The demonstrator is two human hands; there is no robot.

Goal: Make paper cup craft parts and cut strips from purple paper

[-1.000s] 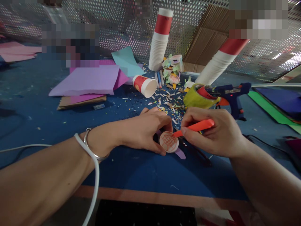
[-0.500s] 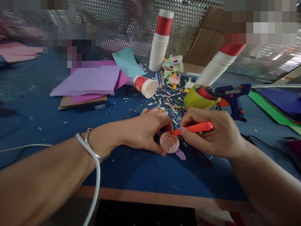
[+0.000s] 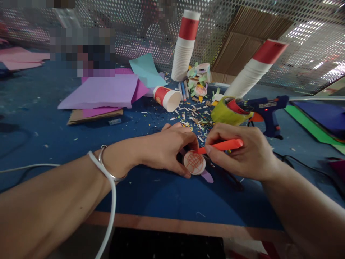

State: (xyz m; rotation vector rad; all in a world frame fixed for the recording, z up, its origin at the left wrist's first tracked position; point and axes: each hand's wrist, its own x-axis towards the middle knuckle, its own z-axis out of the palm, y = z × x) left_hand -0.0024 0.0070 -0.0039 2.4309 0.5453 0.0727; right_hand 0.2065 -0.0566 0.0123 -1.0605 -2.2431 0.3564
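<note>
My left hand (image 3: 179, 149) pinches a small round white paper cup base (image 3: 194, 163) between thumb and fingers, low over the blue table. Orange-red lines form a grid pattern on its face. A purple paper strip (image 3: 207, 176) sticks out from under its lower right side. In my right hand (image 3: 242, 153) is an orange-red marker (image 3: 226, 145), slanted leftward, with its tip at the upper right edge of the round face. The tip's exact contact is too small to make out.
Behind my hands lie paper scraps (image 3: 192, 113), a tipped paper cup (image 3: 167, 99) and markers (image 3: 183, 90). A blue glue gun (image 3: 269, 111) rests at a yellow holder (image 3: 229, 113). Two cup stacks (image 3: 183, 50) stand at the back; purple sheets (image 3: 102, 91) lie left.
The marker and my right hand have shifted very slightly left. A few more orange-red strokes seem to show near the top of the round face. My left hand keeps its hold.
</note>
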